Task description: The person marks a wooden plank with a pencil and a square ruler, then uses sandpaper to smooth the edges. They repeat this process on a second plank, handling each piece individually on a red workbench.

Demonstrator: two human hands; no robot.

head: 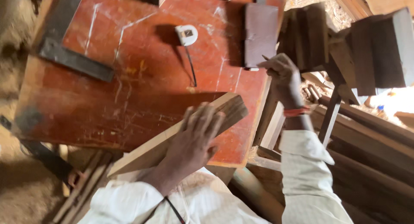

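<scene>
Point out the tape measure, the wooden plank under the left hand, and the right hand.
tape measure [186,34], head view, on its white case.
wooden plank [148,150], head view, on its pale top face.
right hand [282,75], head view, on its back.

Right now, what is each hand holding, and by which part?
Left hand grips the wooden plank across its middle, near the upper end. Right hand pinches a thin pencil-like stick near its lower end.

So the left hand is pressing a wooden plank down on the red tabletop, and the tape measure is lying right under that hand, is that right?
Not quite. In the head view the left hand does press the wooden plank on the red tabletop, but the tape measure lies apart from it, farther up the tabletop.
</scene>
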